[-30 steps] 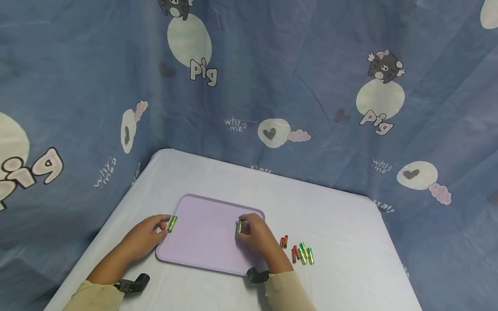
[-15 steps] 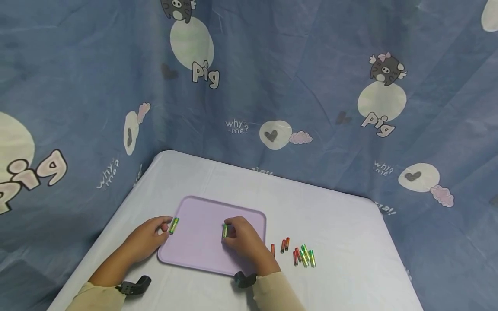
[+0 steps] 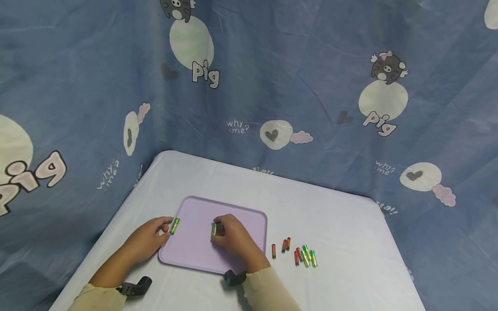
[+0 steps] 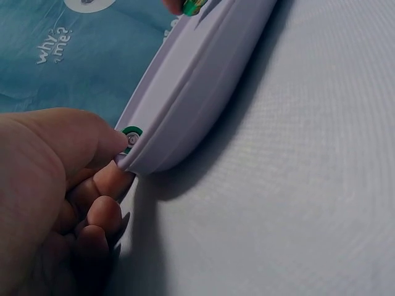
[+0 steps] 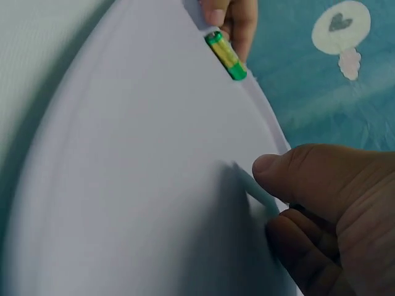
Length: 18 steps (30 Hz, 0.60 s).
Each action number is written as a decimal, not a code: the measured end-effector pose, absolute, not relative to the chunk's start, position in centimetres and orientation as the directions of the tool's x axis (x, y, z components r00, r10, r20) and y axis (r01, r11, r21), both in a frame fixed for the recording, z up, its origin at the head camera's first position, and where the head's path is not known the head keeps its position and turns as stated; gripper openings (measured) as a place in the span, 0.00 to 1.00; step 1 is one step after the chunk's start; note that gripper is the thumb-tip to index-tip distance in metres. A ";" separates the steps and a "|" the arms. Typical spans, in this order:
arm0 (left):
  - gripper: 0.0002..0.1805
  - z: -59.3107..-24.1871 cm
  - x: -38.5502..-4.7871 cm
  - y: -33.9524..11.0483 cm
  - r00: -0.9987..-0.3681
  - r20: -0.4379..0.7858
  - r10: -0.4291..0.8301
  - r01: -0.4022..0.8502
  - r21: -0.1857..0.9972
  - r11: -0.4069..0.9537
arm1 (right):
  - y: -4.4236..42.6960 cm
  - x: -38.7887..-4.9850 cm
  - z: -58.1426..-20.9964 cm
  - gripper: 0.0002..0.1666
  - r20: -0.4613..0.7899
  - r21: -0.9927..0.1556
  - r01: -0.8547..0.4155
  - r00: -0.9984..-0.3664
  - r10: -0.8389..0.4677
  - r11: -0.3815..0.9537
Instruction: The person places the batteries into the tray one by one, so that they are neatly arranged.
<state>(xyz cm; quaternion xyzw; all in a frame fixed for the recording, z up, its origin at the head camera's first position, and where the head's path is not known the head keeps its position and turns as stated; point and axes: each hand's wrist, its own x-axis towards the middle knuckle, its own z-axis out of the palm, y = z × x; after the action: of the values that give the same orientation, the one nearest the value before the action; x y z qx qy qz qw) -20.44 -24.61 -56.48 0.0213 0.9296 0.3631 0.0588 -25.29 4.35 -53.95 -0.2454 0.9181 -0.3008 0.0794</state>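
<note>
A green-and-gold battery [image 3: 174, 226] lies along the left edge inside a lilac tray [image 3: 194, 250]. My left hand [image 3: 145, 238] grips the tray's left rim. In the left wrist view its thumb touches the end of that battery, while the other fingers curl outside and below the rim. Over the middle of the tray, my right hand [image 3: 233, 237] pinches a second green battery [image 3: 214, 230] between thumb and fingers. Its end shows at the top of the left wrist view, and the right wrist view shows it dim and blurred.
Right of the tray, several red batteries [image 3: 274, 251] and several green-gold batteries [image 3: 313, 258] lie loose on the white-covered table [image 3: 350, 242]. A blue patterned curtain [image 3: 295, 77] hangs behind and to the left of the table. Each wrist wears a dark strap-on device [image 3: 136, 286].
My right hand has moved left over the tray with its battery, from near the right side to the middle. A red battery it had covered now shows. My left hand keeps its place.
</note>
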 end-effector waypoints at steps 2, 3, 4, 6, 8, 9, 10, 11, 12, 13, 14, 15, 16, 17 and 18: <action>0.28 -56.5 -20.4 -24.6 -0.992 -0.093 0.081 -0.003 0.677 0.736 | 3.7 -25.3 -53.9 0.29 -0.011 -0.604 -0.394 -0.865 -0.501 0.693; 0.28 -56.4 -20.4 -24.6 -0.992 -0.091 0.083 0.000 0.678 0.735 | 3.4 -25.3 -53.8 0.29 -0.018 -0.610 -0.388 -0.865 -0.502 0.691; 0.28 -56.4 -20.4 -24.6 -0.992 -0.089 0.085 0.002 0.681 0.733 | 3.1 -25.4 -53.8 0.30 -0.022 -0.617 -0.383 -0.865 -0.502 0.687; 0.28 -56.4 -20.4 -24.6 -0.992 -0.087 0.088 0.006 0.682 0.732 | 2.6 -25.4 -53.7 0.30 -0.029 -0.623 -0.379 -0.863 -0.505 0.684; 0.28 -56.4 -20.4 -24.6 -0.993 -0.083 0.089 0.008 0.685 0.728 | 2.0 -25.5 -53.7 0.30 -0.033 -0.621 -0.382 -0.860 -0.510 0.684; 0.28 -56.4 -20.4 -24.5 -0.993 -0.083 0.088 0.007 0.688 0.726 | 1.8 -25.5 -53.7 0.30 -0.033 -0.620 -0.385 -0.858 -0.513 0.684; 0.28 -56.5 -20.5 -24.5 -0.993 -0.083 0.087 0.006 0.690 0.724 | 1.6 -25.5 -53.8 0.30 -0.033 -0.619 -0.388 -0.856 -0.517 0.682; 0.28 -56.5 -20.5 -24.5 -0.993 -0.081 0.086 0.007 0.691 0.723 | 1.3 -25.5 -53.8 0.30 -0.035 -0.618 -0.390 -0.854 -0.520 0.683; 0.28 -56.6 -20.5 -24.5 -0.993 -0.076 0.086 0.009 0.694 0.720 | 1.1 -25.5 -53.9 0.30 -0.033 -0.616 -0.395 -0.851 -0.524 0.681; 0.28 -56.6 -20.4 -24.6 -0.993 -0.076 0.086 0.009 0.695 0.719 | 1.0 -25.4 -54.0 0.30 -0.032 -0.617 -0.398 -0.849 -0.527 0.679; 0.28 -56.7 -20.4 -24.6 -0.993 -0.076 0.085 0.008 0.695 0.719 | 0.8 -25.4 -54.0 0.30 -0.029 -0.611 -0.406 -0.847 -0.532 0.680; 0.28 -56.7 -20.4 -24.6 -0.993 -0.077 0.084 0.007 0.694 0.720 | 0.6 -25.4 -54.1 0.30 -0.025 -0.606 -0.414 -0.844 -0.536 0.679; 0.28 -56.7 -20.4 -24.7 -0.993 -0.078 0.084 0.006 0.695 0.719 | 0.4 -25.4 -54.2 0.29 -0.020 -0.601 -0.422 -0.841 -0.541 0.679; 0.28 -56.8 -20.4 -24.7 -0.993 -0.079 0.083 0.005 0.695 0.719 | 0.2 -25.4 -54.2 0.29 -0.014 -0.591 -0.433 -0.838 -0.546 0.681; 0.28 -56.8 -20.4 -24.7 -0.993 -0.081 0.083 0.003 0.696 0.718 | 0.1 -25.4 -54.3 0.29 -0.009 -0.581 -0.442 -0.836 -0.548 0.684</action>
<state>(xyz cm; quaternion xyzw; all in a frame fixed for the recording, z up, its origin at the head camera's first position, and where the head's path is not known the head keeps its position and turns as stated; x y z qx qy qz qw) -20.35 -24.69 -56.78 0.0233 0.9254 0.3746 0.0532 -25.37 0.08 -54.29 -0.2712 0.9130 -0.2908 0.0913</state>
